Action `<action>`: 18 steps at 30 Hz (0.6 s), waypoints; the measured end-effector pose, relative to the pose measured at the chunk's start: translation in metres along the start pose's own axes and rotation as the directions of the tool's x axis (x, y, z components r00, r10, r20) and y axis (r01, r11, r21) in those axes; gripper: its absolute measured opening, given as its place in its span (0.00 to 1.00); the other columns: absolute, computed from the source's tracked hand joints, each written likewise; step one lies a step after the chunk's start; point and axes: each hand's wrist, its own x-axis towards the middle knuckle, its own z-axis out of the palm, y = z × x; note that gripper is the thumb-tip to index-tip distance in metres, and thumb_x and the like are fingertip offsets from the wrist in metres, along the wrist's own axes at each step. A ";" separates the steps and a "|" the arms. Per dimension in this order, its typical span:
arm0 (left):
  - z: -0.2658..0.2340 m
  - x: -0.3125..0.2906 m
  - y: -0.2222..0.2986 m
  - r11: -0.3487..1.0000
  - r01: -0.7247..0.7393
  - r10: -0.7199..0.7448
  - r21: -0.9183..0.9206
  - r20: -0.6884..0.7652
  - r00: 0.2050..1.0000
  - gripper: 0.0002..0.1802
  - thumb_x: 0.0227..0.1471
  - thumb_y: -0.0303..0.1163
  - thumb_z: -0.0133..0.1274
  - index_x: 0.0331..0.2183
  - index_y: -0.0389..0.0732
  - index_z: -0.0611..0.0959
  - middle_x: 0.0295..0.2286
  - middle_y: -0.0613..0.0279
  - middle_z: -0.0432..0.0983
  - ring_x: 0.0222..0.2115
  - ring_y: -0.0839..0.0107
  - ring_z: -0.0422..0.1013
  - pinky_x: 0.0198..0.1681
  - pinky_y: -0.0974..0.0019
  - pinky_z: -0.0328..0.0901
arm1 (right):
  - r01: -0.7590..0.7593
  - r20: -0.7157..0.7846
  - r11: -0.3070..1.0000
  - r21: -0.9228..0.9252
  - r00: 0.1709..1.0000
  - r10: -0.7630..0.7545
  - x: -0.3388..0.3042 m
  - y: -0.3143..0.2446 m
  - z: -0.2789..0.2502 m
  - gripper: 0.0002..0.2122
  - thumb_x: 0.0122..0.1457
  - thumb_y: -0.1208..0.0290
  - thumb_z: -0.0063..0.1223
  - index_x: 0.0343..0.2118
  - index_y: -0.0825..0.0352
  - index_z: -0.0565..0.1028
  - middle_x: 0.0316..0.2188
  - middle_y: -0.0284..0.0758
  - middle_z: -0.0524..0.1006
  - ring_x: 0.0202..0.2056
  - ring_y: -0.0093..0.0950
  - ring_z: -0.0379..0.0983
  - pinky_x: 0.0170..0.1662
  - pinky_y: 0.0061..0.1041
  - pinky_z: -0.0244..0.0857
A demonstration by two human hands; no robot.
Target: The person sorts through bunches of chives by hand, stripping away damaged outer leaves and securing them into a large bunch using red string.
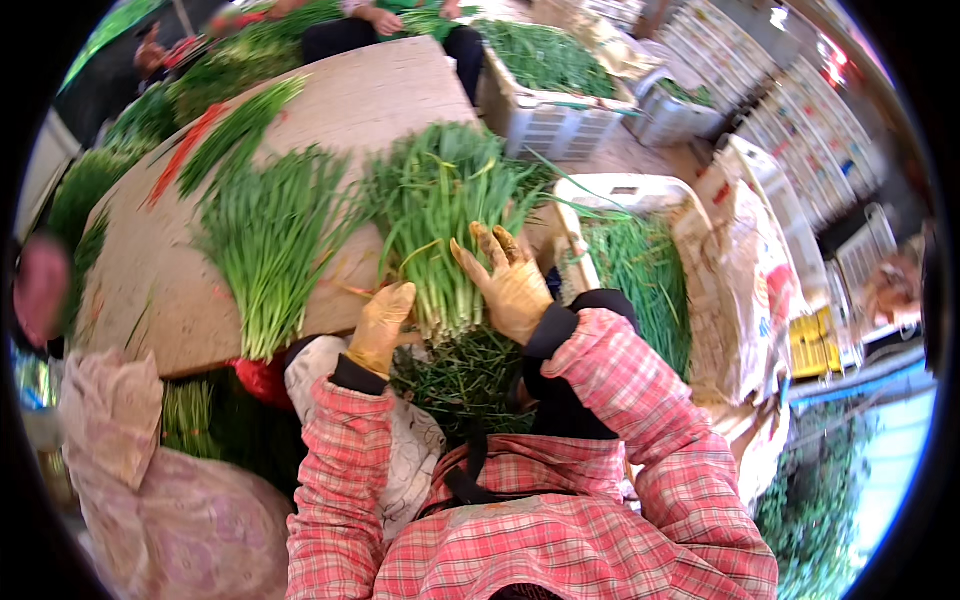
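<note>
A thick bunch of garlic chives [440,210] lies on the wooden board, its pale root ends pointing toward me. At the right edge of the bunch, my right hand [512,292] in a stained tan glove has its fingers spread and grips nothing. By the left side of the stems is my left hand [380,326], gloved too, with its fingers drawn together. What they may hold is too small to make out; a thin orange strip shows close to them. Another chive bunch [272,235] rests to the left, with a smaller bunch [235,135] behind it.
Red strips [187,152] lie on the wooden board [130,270] at the far left. To my right stands a white crate [628,184] of greens; another crate [550,125] is farther back. Dark trimmings [460,385] fill the space below my hands. A person [385,20] sits across the board.
</note>
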 end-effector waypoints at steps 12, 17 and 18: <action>0.019 0.023 -0.012 0.990 -0.070 0.059 -0.123 -0.085 0.995 0.19 0.51 0.30 0.54 0.45 0.33 0.73 0.39 0.62 0.73 0.36 0.72 0.71 0.40 0.70 0.66 | 0.067 0.022 0.489 0.870 0.984 -0.174 0.015 0.057 0.009 0.37 0.41 0.77 0.56 0.59 0.60 0.56 0.58 0.52 0.55 0.56 0.46 0.58 0.56 0.35 0.55; 0.009 0.013 -0.012 0.987 -0.107 0.086 -0.117 -0.171 0.981 0.24 0.49 0.33 0.58 0.46 0.33 0.72 0.40 0.60 0.73 0.37 0.70 0.71 0.42 0.67 0.66 | -0.280 0.034 0.580 0.765 0.917 0.398 -0.028 0.197 0.015 0.19 0.45 0.75 0.57 0.45 0.61 0.75 0.37 0.40 0.78 0.34 0.28 0.76 0.41 0.26 0.68; 0.012 0.016 -0.013 0.986 -0.085 0.055 -0.147 -0.201 0.978 0.24 0.48 0.34 0.58 0.46 0.34 0.73 0.40 0.61 0.73 0.36 0.70 0.71 0.42 0.67 0.66 | -0.454 -0.017 0.782 0.428 0.861 0.509 -0.044 0.243 0.033 0.18 0.45 0.76 0.54 0.43 0.61 0.75 0.37 0.43 0.77 0.38 0.33 0.75 0.42 0.29 0.67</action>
